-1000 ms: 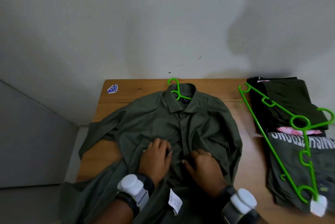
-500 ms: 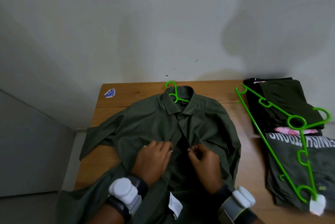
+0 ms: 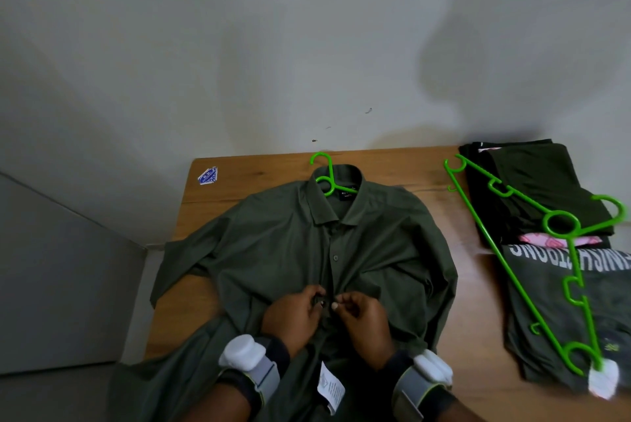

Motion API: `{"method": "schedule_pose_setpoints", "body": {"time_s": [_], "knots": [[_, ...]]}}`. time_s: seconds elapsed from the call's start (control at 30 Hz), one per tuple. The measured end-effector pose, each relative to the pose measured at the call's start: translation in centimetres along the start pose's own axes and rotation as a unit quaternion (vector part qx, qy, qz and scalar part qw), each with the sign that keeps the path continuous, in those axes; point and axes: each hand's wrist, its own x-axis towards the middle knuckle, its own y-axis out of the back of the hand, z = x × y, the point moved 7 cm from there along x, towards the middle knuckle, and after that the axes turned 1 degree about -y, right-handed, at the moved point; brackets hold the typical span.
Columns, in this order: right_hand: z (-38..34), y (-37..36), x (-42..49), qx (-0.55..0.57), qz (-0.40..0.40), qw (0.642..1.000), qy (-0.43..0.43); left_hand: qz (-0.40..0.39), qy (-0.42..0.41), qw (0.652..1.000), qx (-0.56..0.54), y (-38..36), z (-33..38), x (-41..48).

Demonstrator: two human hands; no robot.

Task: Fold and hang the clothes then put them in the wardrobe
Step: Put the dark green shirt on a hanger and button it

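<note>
A dark green button-up shirt (image 3: 283,251) lies face up on the wooden table (image 3: 246,170), its lower part hanging over the near edge. A bright green hanger (image 3: 326,175) sits inside the collar, hook pointing to the wall. My left hand (image 3: 293,317) and my right hand (image 3: 362,319) meet at the shirt's front placket, each pinching the fabric edge at a button about halfway down. A white care label (image 3: 330,387) shows on the hem between my wrists.
A stack of folded dark clothes (image 3: 546,182) and a folded grey printed T-shirt (image 3: 560,312) lie at the table's right, with a second green hanger (image 3: 560,227) lying across them. A blue sticker (image 3: 207,176) marks the far left corner. The wall stands right behind the table.
Both hands stayed at the middle of the placket and went from resting on the cloth to pinching it with fingertips. The view tilted slightly.
</note>
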Motion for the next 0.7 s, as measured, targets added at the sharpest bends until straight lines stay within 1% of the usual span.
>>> {"method": "schedule_pose_setpoints", "body": {"time_s": [0.1,0.17,0.23,0.3,0.37,0.43,0.53,0.6,0.7], "knots": [[0.8,-0.2,0.7,0.007,-0.009,1.000,-0.016,0.038,0.022,0.999,0.008,0.4,0.1,0.1],[1.1,-0.4,1.0,0.020,-0.018,0.999,-0.029,0.048,0.031,0.998,0.004,0.5,0.3,0.1],[1.5,-0.3,1.1,0.057,-0.011,0.997,-0.052,0.050,0.038,0.998,-0.009,0.4,0.4,0.2],[1.6,-0.4,1.0,0.122,-0.004,0.990,-0.075,0.046,0.044,0.997,-0.043,0.2,0.4,0.3],[1.5,-0.8,0.7,0.165,-0.010,0.983,-0.075,0.036,0.057,0.991,-0.116,-0.1,0.1,0.5],[1.4,-1.1,0.5,0.174,-0.021,0.982,-0.067,0.017,0.084,0.973,-0.216,-0.8,-0.5,0.6],[1.5,-1.1,0.6,0.167,-0.028,0.983,-0.066,-0.014,0.145,0.926,-0.349,-1.9,-1.2,0.4],[1.6,-1.2,0.7,0.156,-0.029,0.985,-0.064,-0.032,0.169,0.901,-0.398,-2.3,-1.4,0.4],[1.9,-1.1,0.6,0.135,-0.011,0.989,-0.058,-0.048,0.179,0.883,-0.432,-2.6,-1.3,0.4]]}}
